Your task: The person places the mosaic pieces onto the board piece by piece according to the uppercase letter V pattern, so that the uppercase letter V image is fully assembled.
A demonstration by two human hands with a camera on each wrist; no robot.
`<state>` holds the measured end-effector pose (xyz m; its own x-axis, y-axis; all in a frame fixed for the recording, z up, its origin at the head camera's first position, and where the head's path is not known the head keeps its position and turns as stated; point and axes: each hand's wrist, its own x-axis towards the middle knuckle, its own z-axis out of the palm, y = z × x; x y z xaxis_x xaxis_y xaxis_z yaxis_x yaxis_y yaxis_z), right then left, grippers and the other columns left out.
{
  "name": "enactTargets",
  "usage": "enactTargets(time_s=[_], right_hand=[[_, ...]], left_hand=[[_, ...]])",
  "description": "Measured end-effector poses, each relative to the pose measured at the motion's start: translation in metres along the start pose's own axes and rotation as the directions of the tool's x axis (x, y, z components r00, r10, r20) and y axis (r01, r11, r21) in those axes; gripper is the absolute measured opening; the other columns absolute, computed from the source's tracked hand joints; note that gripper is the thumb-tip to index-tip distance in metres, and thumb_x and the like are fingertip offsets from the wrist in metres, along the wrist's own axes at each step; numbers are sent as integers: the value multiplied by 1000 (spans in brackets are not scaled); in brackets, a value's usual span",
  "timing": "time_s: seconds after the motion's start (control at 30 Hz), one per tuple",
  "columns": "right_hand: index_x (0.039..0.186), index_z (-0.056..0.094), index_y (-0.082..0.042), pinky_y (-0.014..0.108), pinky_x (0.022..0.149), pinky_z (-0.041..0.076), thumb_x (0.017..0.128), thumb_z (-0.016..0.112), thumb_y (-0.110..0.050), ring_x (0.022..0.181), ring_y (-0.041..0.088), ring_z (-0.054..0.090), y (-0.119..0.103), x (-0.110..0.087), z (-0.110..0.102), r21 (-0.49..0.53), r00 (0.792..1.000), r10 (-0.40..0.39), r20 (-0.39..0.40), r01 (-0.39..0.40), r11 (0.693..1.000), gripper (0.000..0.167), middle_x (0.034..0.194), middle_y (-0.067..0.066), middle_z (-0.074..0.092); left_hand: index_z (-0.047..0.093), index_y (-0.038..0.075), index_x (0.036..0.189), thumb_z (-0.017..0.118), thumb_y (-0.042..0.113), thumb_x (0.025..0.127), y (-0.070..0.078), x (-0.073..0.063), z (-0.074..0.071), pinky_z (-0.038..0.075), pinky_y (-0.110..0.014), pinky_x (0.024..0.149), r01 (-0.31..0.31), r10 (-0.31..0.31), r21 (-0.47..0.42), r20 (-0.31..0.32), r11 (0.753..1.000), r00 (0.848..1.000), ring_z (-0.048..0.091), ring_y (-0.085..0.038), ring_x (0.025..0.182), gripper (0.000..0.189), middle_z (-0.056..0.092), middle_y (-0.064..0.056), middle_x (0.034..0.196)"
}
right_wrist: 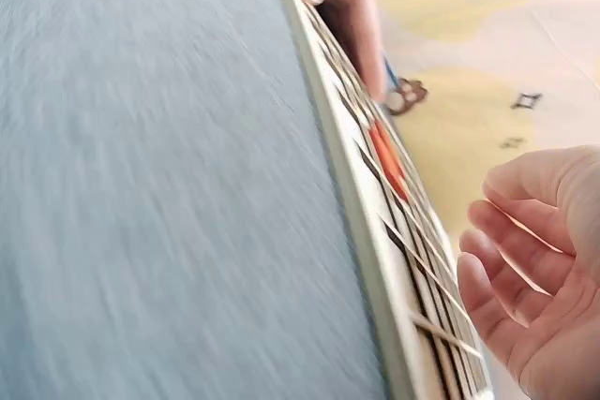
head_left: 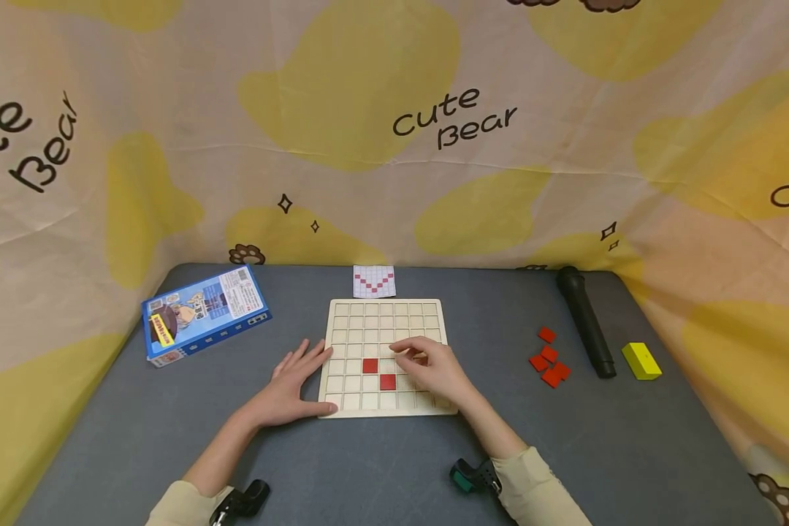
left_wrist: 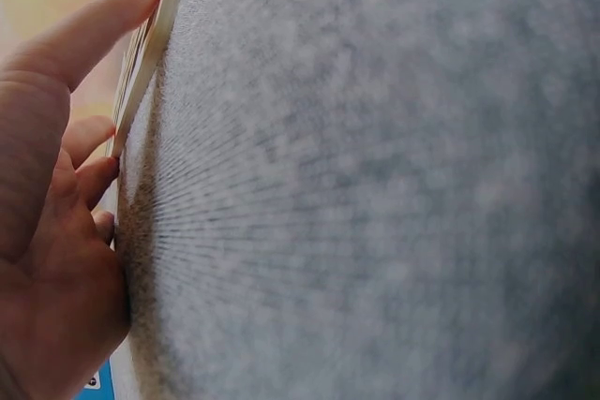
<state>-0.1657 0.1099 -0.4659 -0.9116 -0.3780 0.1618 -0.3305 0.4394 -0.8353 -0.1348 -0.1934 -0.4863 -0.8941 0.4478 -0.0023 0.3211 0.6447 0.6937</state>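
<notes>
A pale wooden grid board [head_left: 355, 314] lies on the table with two red square tiles set in it. One tile [head_left: 370, 366] sits up and left of the other tile [head_left: 387, 382], corner to corner. My left hand [head_left: 288, 394] rests at the board's left side, fingertips against the edge and thumb [left_wrist: 112, 21] on the near left corner. Over the right half of the board hovers my right hand [head_left: 434, 369], its fingers loosely bent. Thumb and fingertips stand apart in the right wrist view, where no tile shows between them.
A small card [head_left: 374, 282] with a red stepped pattern lies behind the board. Several loose red tiles [head_left: 549, 354] are to the right, near a black microphone [head_left: 587, 321] and a yellow block [head_left: 641, 361]. At back left is a blue box [head_left: 204, 314]. Printed cloth [head_left: 342, 241] hangs behind.
</notes>
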Motion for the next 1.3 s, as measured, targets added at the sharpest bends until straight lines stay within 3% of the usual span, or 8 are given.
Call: enactTargets(time_s=[0.33, 0.67, 0.97, 1.13, 1.3], right_hand=[[113, 72, -13, 32, 74, 53, 93, 67, -15, 82, 16, 65, 22, -16, -59, -69, 995, 38, -90, -44, 997, 21, 102, 0, 70], [116, 71, -13, 30, 79, 52, 94, 67, -18, 93, 17, 63, 53, -48, -106, -149, 984, 84, -160, -108, 983, 23, 108, 1, 70], [114, 71, -11, 25, 69, 50, 93, 67, -16, 84, 13, 64, 73, -78, -138, -250, 969, 100, -226, -157, 955, 22, 103, 5, 71], [112, 71, -8, 22, 67, 48, 91, 69, -11, 80, 11, 61, 77, -87, -148, -304, 958, 82, -274, -167, 938, 21, 98, 6, 69], [114, 71, -9, 24, 67, 49, 92, 68, -14, 81, 15, 61, 79, -92, -155, -350, 944, 100, -315, -214, 912, 23, 105, 8, 67]], left_hand=[[35, 8, 152, 79, 47, 77, -1, -1, 0, 3, -62, 111, -22, 22, 5, -11, 1000, 1000, 5, -40, 147, 95, 23, -14, 159], [37, 9, 151, 78, 47, 78, -1, -1, 0, 1, -62, 110, -28, 28, 14, -8, 1000, 1000, 4, -41, 147, 92, 22, -15, 160], [37, 9, 151, 77, 49, 78, -1, 0, 1, 2, -63, 110, -33, 33, 20, -11, 999, 999, 5, -41, 147, 93, 22, -15, 159], [37, 10, 152, 78, 48, 78, -1, 0, 0, 1, -62, 111, -25, 25, 21, -7, 999, 1000, 4, -40, 147, 93, 22, -14, 160], [37, 10, 151, 78, 48, 77, 0, 0, 0, 1, -62, 111, -17, 17, 16, -3, 1000, 1000, 4, -41, 147, 93, 22, -14, 160]])
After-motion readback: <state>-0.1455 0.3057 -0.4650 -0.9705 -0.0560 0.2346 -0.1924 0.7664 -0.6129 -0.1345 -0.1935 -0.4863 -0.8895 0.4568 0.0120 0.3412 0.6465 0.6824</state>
